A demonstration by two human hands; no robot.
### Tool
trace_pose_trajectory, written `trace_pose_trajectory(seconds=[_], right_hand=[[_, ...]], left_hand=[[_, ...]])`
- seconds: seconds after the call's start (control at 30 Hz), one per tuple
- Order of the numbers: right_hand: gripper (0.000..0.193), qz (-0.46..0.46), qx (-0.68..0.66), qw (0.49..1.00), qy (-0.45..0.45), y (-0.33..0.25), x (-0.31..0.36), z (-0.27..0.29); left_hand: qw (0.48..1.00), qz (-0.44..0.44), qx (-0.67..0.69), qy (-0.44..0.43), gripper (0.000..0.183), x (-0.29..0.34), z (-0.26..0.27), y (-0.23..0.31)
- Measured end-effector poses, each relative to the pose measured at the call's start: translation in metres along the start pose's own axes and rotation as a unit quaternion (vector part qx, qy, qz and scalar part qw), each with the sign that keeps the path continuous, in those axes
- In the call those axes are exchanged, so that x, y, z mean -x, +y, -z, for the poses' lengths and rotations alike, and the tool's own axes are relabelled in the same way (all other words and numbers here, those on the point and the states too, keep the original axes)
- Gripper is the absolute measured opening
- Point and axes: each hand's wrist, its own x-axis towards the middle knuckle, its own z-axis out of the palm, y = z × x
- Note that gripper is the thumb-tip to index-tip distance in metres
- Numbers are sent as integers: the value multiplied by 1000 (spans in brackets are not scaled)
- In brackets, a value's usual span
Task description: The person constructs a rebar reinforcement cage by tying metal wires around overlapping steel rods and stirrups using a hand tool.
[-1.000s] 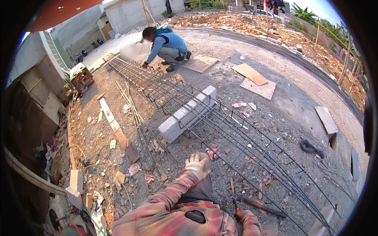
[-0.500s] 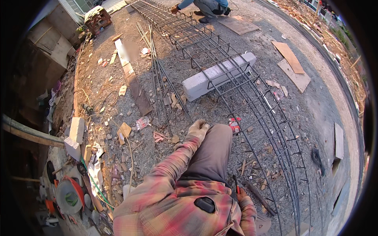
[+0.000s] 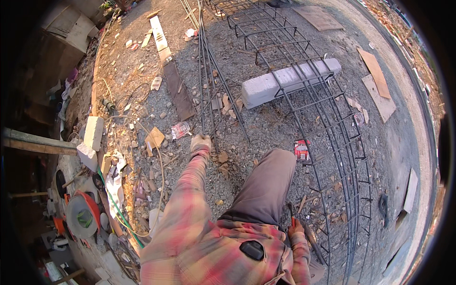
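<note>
My left hand (image 3: pixel 201 142), in a pale work glove, is stretched forward to the near ends of a bundle of thin steel rods (image 3: pixel 205 78) on the gravel. Its fingers look curled, and what lies inside them is hidden. Low beside my right hip, my right hand (image 3: pixel 296 229) is closed round a red-handled hand tool (image 3: pixel 292 216), whose dark end points forward. A long rebar cage (image 3: pixel 327 128) runs along my right side. Part of it rests on a whitish block (image 3: pixel 266 90). My bent knee (image 3: pixel 280 166) is between the two hands.
A dark plank (image 3: pixel 178 92) lies beyond the rods. Flat boards (image 3: pixel 375 71) rest right of the cage. A red packet (image 3: pixel 301 149) is near my knee. At left are pale blocks (image 3: pixel 93 133), a green hose (image 3: pixel 121 216) and an orange-rimmed round machine part (image 3: pixel 84 216).
My left hand has left my knee and reached forward and left to the rod ends. The view has shifted, so the cage sits farther right. My right hand still holds its tool.
</note>
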Motion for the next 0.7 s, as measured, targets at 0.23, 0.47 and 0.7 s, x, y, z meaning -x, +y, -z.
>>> trace_pose_trajectory(seconds=[0.23, 0.47, 0.7], right_hand=[[32, -23, 144, 988, -55, -13, -26, 14], [29, -96, 150, 980, -87, -69, -8, 45], [29, -117, 139, 979, -88, -48, -29, 30]], left_hand=[[989, -57, -92, 96, 36, -58, 38, 19], [996, 3, -90, 24, 47, -115, 67, 16], [975, 21, -207, -84, 46, -156, 79, 12]])
